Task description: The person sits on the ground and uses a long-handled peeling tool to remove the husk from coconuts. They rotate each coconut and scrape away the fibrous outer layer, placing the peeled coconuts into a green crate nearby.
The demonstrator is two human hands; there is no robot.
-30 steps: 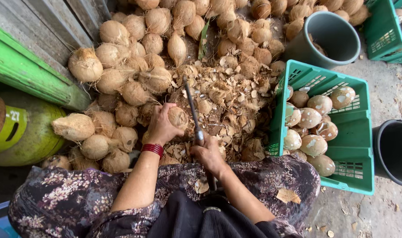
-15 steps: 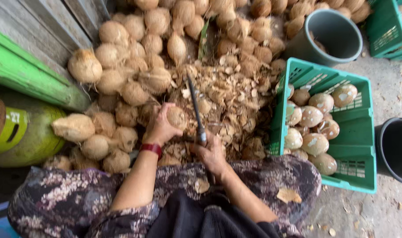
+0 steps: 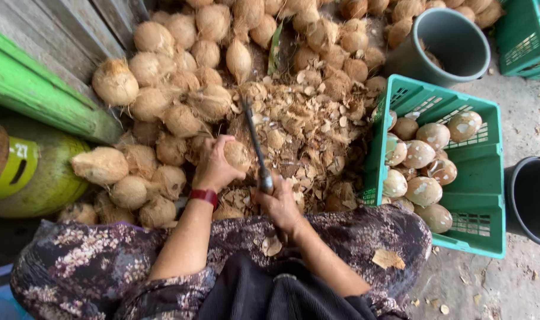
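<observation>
My left hand grips a husked coconut held just in front of my knees. My right hand is closed on the handle of a long dark knife, whose blade rises beside the coconut, right of it. A red band sits on my left wrist. Under both hands lies a heap of brown shell chips. A flowered cloth covers my lap.
A pile of brown coconuts fills the left and top. A green crate at right holds several peeled coconuts. Behind it stands a grey bucket, a black bucket at far right, a green cylinder at left.
The knife has shifted slightly, its blade staying upright next to the coconut. Both hands remain in nearly the same place.
</observation>
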